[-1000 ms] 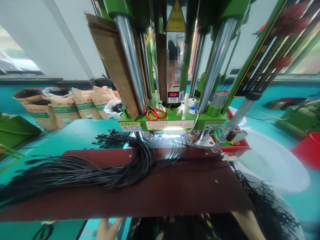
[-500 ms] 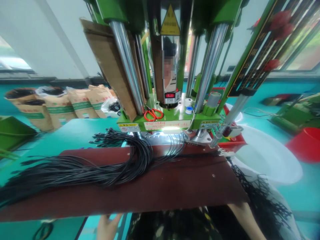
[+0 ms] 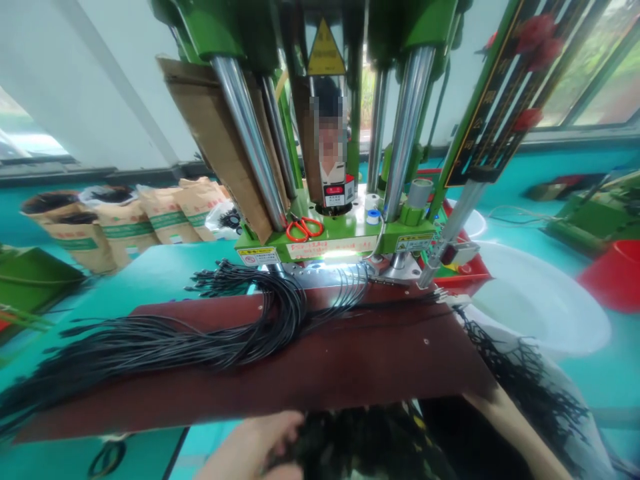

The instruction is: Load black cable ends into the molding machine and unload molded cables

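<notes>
My left hand (image 3: 270, 437) is just below the front edge of the brown board (image 3: 360, 363), close to the dark patterned clothing (image 3: 350, 443) on my lap. Its fingers are bent, the thumb stands apart from them, and no object shows between. Of my right arm, the wrist and forearm (image 3: 500, 420) show at the board's right front corner; the hand is hidden by the board. A thick bundle of black cables (image 3: 200, 340) lies across the board's left half. Several thin cables run up into the lit metal mould (image 3: 325, 275) of the green press (image 3: 325, 247).
Red-handled scissors (image 3: 304, 229) lie on the press. Brown paper sacks (image 3: 125, 223) stand back left. On the right are a white basin (image 3: 545, 300), a red bucket (image 3: 613, 277), and a heap of black branching pieces (image 3: 530, 380) beside the board.
My left hand has moved right and up from under the board's edge towards my lap, showing more of itself. My right forearm has shifted slightly. The view has tilted a little; the cables lie as before.
</notes>
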The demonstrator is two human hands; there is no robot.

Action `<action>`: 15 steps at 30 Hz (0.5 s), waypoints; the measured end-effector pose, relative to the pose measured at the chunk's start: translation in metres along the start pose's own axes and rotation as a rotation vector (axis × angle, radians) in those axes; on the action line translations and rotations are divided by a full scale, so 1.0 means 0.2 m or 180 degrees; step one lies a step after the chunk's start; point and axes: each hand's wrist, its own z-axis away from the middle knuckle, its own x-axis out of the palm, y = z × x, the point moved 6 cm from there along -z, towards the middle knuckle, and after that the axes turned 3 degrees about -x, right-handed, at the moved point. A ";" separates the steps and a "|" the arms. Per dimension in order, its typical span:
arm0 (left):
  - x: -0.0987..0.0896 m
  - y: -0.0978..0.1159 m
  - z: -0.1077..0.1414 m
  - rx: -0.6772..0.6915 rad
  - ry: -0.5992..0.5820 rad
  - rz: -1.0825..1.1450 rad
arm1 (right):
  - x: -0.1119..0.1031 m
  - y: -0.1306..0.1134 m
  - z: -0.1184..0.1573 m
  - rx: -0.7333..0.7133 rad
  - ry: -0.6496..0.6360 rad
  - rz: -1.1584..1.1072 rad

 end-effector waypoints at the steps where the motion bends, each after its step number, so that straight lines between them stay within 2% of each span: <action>1: 0.02 0.18 -0.03 0.0509 -0.0055 -0.0055 | 0.00 -0.01 -0.01 -0.0036 0.0044 0.0026; 2: 0.05 0.34 -0.09 0.0999 -0.0042 -0.0189 | 0.00 -0.03 -0.01 -0.0082 0.0069 0.0056; 4: 0.10 0.61 -0.24 0.1728 0.0273 -0.0662 | -0.01 -0.06 -0.02 -0.0169 0.0098 0.0141; 7: 0.19 0.84 -0.54 0.2071 0.0861 -0.1502 | -0.02 -0.09 -0.02 -0.0270 0.0117 0.0329; 9: 0.22 0.92 -0.72 0.1992 0.1081 -0.1896 | -0.05 -0.09 0.00 -0.0343 0.0133 0.0441; 11: 0.24 0.96 -0.85 0.1833 0.1037 -0.2196 | -0.08 -0.07 0.02 -0.0332 0.0111 0.0481; 15: 0.27 1.01 -0.94 0.1715 0.0649 -0.2449 | -0.15 -0.01 0.05 -0.0179 0.0159 0.0405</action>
